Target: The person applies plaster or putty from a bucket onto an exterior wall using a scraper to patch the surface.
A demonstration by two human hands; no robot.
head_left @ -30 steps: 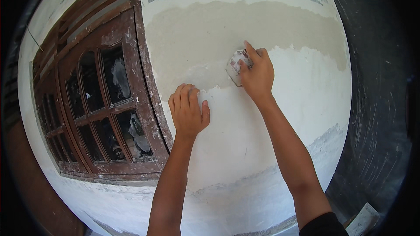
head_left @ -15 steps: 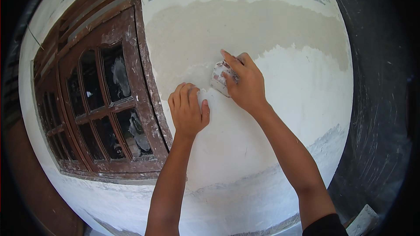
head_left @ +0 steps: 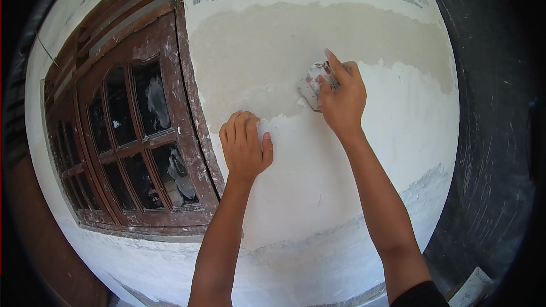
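Note:
A wall fills the middle, partly coated with damp greyish putty above smoother white. My right hand grips a flat putty scraper, smeared white with reddish-brown patches, and holds it against the wall at the lower border of the grey coat. Its index finger points upward past the scraper; the hand hides the scraper's right part. Lower and to the left, my left hand rests against the wall by the window frame, thumb apart from the fingers. White smears show beside its fingertips, and I see nothing held in it.
Left of my left hand stands a brown wooden window with dark, white-smeared panes and a spattered frame. A dark scratched surface runs along the right side. A pale narrow piece sticks up at the lower right.
My right hand has moved right and slightly up across the wall with the scraper. My left hand has stayed nearly in place.

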